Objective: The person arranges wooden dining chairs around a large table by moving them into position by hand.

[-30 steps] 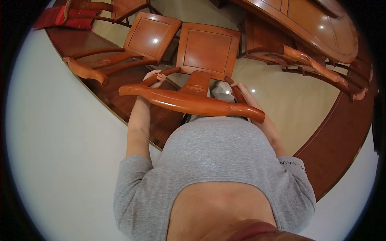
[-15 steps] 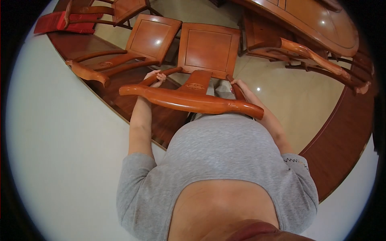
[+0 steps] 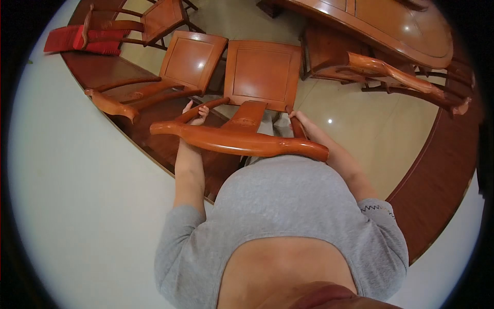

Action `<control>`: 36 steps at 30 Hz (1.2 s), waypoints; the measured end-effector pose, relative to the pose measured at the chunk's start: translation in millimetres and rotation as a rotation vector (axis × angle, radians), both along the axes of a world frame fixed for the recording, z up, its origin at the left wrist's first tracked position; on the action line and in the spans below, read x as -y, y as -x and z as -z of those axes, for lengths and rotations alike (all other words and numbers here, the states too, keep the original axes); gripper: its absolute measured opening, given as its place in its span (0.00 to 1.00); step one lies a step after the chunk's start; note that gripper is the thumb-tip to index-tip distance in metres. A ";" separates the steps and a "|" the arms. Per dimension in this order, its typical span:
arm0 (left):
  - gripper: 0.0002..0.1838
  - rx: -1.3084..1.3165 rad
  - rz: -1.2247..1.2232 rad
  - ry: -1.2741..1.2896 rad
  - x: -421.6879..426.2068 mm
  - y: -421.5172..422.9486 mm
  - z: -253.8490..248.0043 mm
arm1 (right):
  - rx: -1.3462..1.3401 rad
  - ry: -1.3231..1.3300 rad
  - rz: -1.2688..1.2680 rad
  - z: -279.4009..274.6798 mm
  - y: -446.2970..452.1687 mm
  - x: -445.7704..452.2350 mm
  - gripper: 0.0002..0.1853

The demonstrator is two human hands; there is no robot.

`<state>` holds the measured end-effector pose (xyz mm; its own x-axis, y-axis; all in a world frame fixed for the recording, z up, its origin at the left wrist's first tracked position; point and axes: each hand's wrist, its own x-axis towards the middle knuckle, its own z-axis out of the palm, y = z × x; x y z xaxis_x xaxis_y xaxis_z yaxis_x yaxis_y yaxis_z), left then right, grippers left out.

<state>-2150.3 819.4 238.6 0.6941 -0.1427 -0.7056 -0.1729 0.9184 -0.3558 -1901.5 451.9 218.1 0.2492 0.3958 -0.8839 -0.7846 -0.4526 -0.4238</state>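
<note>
A wooden chair (image 3: 263, 72) with a glossy reddish-brown finish stands directly in front of my body, its curved top rail (image 3: 231, 141) closest to me. My left hand (image 3: 198, 115) is closed around the left upright of the chair's back. On the other side, my right hand (image 3: 298, 121) grips the right upright near the seat, with part of its fingers hidden. Between the hands runs the wide central back slat (image 3: 247, 117). The top rail covers parts of both uprights.
A second matching chair (image 3: 188, 59) stands close on the left, and a third chair (image 3: 163, 21) farther back. Red fabric (image 3: 103, 40) lies at the far left. To the right, another chair (image 3: 396, 74) is tucked by a large wooden table (image 3: 391, 31). Dark brown flooring borders pale tiles (image 3: 360, 134).
The chair and the surrounding furniture sit slightly lower in view, as the camera has tilted. Both hands stay on the chair's uprights.
</note>
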 end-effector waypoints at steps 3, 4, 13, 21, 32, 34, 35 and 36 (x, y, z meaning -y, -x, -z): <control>0.25 -0.025 -0.213 -0.263 41.1 9.9 24.5 | 0.017 -0.105 -0.036 -6.8 -4.5 9.7 0.17; 0.24 -0.045 -0.325 -0.400 53.3 12.8 35.5 | -0.050 -0.044 -0.117 32.5 -9.0 7.7 0.17; 0.23 -0.121 0.028 -0.729 166.8 -18.2 59.2 | -0.070 -0.231 0.003 9.2 -0.8 31.6 0.22; 0.22 -0.159 0.456 -1.101 164.8 -20.0 56.5 | 0.021 -0.085 0.165 120.1 -6.0 82.6 0.21; 0.20 -0.326 0.877 -1.464 190.5 -30.0 91.2 | 0.791 0.142 0.009 -2.8 -25.4 127.2 0.06; 0.20 -0.363 1.001 -1.522 213.0 -37.2 96.9 | 0.914 0.185 0.013 -31.9 -74.1 130.6 0.10; 0.20 -0.381 1.063 -1.555 233.1 -37.2 97.9 | 1.138 0.193 0.044 -60.2 -94.3 127.3 0.10; 0.20 -0.401 1.124 -1.592 246.2 -42.9 97.9 | 1.440 0.110 0.075 -64.6 -126.4 133.8 0.09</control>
